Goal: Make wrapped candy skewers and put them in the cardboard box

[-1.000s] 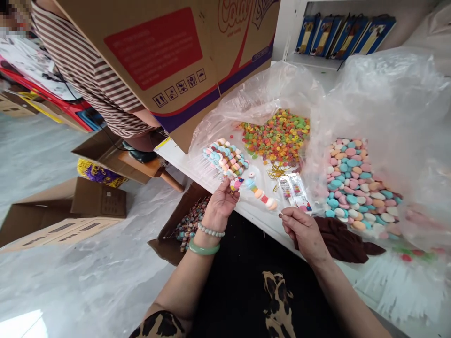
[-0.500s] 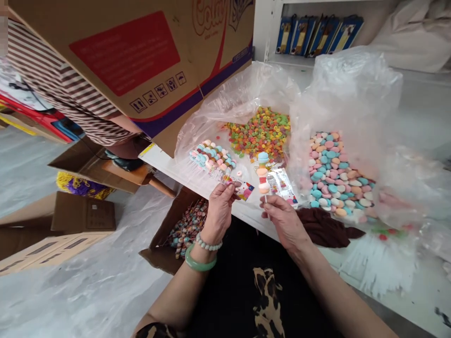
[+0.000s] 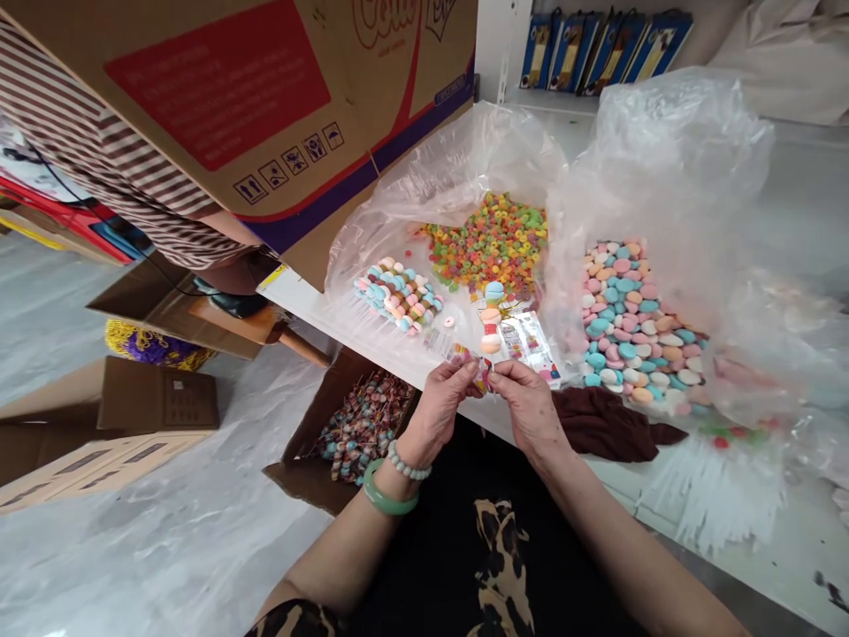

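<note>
Pinching the candy skewer (image 3: 491, 329) upright by its low end: right hand (image 3: 527, 398) fingers narrow on it. Left hand (image 3: 451, 389) fingers nip the printed wrapper (image 3: 482, 372) right beside. Skewer's near the front edge of the table (image 3: 298, 305), bulk above the grip. Risks, my read: loose pinch lets it tip or drop; thin film could snag or crumple; over-squeezing might bend the shaft.

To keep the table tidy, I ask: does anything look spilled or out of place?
One pink sweet lies alone beside the stacked candy sticks, apart from the heap of small sweets, so it looks stray.
</note>
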Motion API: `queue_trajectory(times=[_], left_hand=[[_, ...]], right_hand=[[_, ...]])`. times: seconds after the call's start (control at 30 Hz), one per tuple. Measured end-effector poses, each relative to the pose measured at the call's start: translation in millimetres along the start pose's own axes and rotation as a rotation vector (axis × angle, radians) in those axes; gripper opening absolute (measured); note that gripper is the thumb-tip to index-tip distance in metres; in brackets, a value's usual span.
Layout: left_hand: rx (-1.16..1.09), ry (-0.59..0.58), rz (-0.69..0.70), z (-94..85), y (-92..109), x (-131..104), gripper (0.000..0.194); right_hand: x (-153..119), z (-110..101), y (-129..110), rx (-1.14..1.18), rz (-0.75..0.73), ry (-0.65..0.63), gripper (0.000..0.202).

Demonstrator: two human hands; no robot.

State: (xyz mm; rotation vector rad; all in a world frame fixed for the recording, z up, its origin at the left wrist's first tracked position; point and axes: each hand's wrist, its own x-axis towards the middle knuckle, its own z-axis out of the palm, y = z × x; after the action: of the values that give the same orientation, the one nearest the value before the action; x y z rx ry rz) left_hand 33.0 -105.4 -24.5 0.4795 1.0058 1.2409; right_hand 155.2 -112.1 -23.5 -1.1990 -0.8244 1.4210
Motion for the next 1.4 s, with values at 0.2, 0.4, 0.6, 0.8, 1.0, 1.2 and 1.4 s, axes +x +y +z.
queue_trajectory(times=[0.2, 0.4, 0.6, 0.8, 1.0, 1.2, 1.4], left_hand=[[-0.018, 0.103, 0.051, -4.8, -5, 6, 0.029], [0.006, 0.099, 0.102, -5.9, -11, 5, 0.028], [-0.078, 0.075, -0.053, -5.4, -6, 0, 0.035], [0.063, 0.040, -0.105, -7.5, -6, -1, 0.033], [0.056, 0.133, 0.032, -8.4, -16, 4, 0.034], [0.131, 0.057, 0.050, -7.8, -17, 3, 0.040], [0.020, -0.035, -0.145, -15.7, -14, 9, 0.031]], right_hand=[[-3, -1, -6, -0.054, -0.016, -0.042, 0.014], [-5, 3, -6, -0.074, 0.044, -0.123, 0.016], [-1, 1, 1, -0.118, -0.038, -0.035, 0.013], [0, -3, 5, -0.284, -0.173, -0.029, 0.013], [-3, 0, -4, -0.086, 0.027, -0.158, 0.015], [2, 1, -4, -0.063, 0.086, -0.057, 0.022], [9, -3, -5, -0.110, 0.045, -0.100, 0.019]])
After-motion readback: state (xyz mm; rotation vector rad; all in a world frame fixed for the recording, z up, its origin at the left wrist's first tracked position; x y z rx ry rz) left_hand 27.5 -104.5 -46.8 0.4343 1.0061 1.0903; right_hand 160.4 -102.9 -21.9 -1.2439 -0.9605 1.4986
